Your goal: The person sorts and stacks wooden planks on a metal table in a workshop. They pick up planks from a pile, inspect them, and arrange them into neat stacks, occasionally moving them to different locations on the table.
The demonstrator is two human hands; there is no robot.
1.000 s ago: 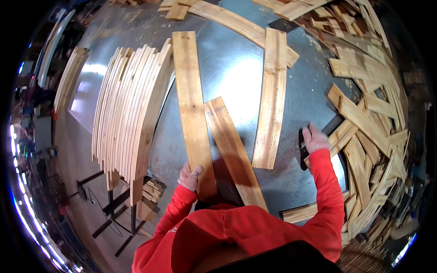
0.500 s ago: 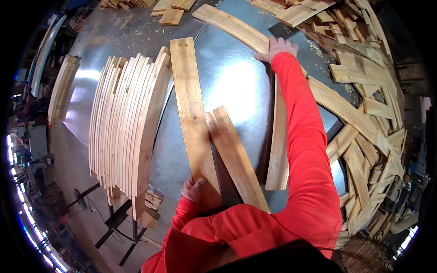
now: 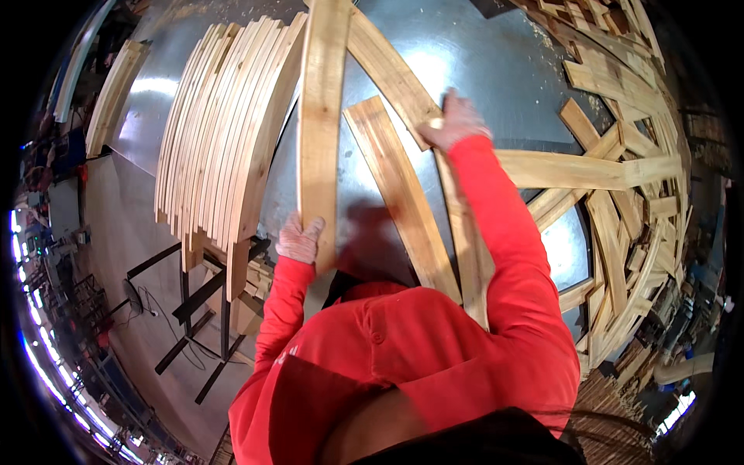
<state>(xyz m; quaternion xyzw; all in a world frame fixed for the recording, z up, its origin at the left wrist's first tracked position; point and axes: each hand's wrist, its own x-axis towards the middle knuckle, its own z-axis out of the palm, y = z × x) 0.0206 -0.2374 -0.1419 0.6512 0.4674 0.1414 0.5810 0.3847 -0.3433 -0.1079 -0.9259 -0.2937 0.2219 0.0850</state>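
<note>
In the head view, left of a flat brown wooden board (image 3: 397, 190), the left hand (image 3: 299, 239) is pinching a long yellowish wooden plank (image 3: 322, 116) by its near end. Right of that board, the right hand (image 3: 462, 124) is touching the end of a tan wooden slat (image 3: 391, 80); whether it is gripping, I cannot tell.

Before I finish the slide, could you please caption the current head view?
Left hand gripping one board, right hand at the end of another board, planks lined up at left.
</note>
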